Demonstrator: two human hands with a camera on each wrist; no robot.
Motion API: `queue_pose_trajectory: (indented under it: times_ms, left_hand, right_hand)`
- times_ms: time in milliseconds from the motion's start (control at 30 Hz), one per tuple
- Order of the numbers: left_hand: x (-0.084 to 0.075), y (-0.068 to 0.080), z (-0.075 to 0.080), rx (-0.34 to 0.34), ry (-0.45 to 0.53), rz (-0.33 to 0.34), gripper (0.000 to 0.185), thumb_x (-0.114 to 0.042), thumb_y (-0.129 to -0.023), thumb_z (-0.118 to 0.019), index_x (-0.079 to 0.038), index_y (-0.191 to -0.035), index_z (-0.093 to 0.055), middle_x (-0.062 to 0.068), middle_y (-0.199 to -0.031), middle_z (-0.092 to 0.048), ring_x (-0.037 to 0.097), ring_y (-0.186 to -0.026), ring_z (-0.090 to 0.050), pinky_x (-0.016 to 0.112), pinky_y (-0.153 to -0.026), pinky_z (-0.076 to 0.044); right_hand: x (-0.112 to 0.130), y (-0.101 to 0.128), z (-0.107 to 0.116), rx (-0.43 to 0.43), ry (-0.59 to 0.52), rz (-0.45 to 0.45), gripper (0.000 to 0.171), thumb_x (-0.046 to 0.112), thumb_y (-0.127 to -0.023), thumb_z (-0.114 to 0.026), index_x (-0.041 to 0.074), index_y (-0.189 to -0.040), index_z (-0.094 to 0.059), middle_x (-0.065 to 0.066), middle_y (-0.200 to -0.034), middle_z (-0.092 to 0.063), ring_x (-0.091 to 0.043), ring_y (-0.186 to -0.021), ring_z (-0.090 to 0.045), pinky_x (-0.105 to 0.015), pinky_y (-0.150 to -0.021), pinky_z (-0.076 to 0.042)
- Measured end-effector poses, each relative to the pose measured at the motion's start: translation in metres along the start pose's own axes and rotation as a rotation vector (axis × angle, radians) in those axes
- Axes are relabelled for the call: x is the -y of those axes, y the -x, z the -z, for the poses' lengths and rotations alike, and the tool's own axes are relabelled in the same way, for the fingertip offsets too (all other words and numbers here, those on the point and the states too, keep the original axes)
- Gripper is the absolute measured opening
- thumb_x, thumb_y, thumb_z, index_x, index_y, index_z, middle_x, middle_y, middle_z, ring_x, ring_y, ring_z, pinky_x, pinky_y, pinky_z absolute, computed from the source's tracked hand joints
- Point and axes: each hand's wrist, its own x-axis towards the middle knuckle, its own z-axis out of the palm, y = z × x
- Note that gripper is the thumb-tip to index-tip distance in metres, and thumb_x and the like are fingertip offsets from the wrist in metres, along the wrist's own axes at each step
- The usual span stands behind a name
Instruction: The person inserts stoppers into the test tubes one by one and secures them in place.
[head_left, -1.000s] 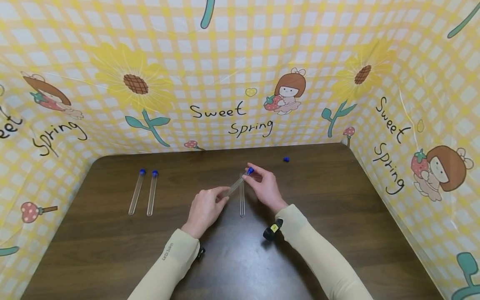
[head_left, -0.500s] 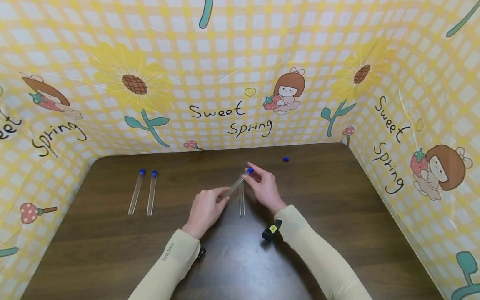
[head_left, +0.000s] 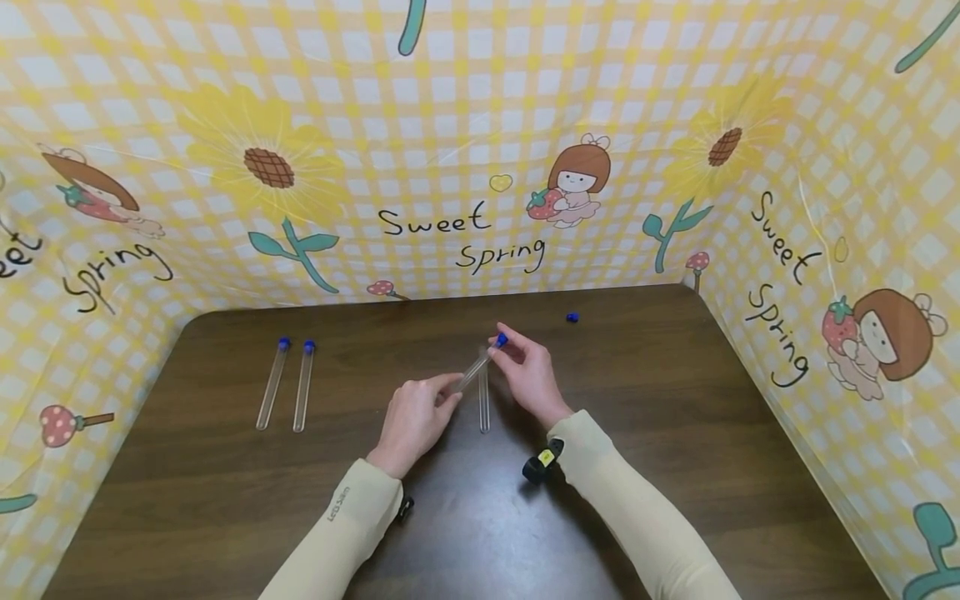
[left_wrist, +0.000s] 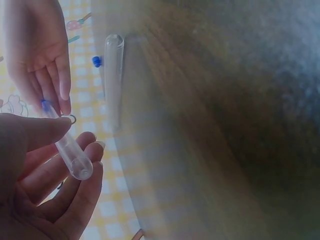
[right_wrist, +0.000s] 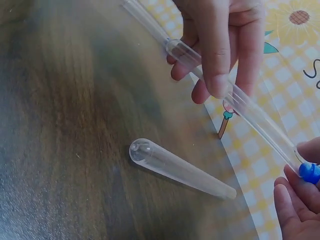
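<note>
Dark wood tabletop carries the work, enclosed by a yellow checked backdrop. Nearest, the left hand pinches the closed end of a clear tube, steadying it at a slant. The right hand pinches the blue cap at its mouth. An open tube lies beneath. Farther off lie two capped tubes and a loose cap.

2 capped tubes lie on the table; loose blue cap behind.
</note>
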Motion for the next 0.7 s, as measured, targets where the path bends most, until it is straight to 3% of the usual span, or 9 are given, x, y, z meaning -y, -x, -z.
queue_pose_trajectory:
  times_ms: [300,700]
  left_hand:
    - [0.0,-0.0011,-0.0006,-0.017,0.012,-0.011,0.027,-0.014,-0.092,-0.078,-0.014,-0.119,-0.077,-0.003,-0.085,-0.073,0.006,-0.055,-0.052,0.028,-0.048,-0.041]
    - [-0.0022,-0.0013,-0.0006,-0.031,0.021,-0.01,0.027,-0.013,-0.091,-0.078,-0.012,-0.119,-0.077,-0.002,-0.085,-0.073,0.008,-0.057,-0.053,0.029,-0.048,-0.042]
  right_hand:
    - [-0.0011,-0.0011,0.001,0.025,-0.091,0.0,0.056,0.017,-0.096,-0.073,0.01,-0.148,-0.054,-0.005,-0.115,-0.074,-0.021,-0.103,-0.069,-0.035,-0.093,-0.053]
    - [0.0025,0.0,0.0008,0.032,-0.09,-0.051,0.056,0.019,-0.098,-0.072,0.012,-0.149,-0.052,0.0,-0.113,-0.074,-0.017,-0.104,-0.069,-0.033,-0.093,-0.053]
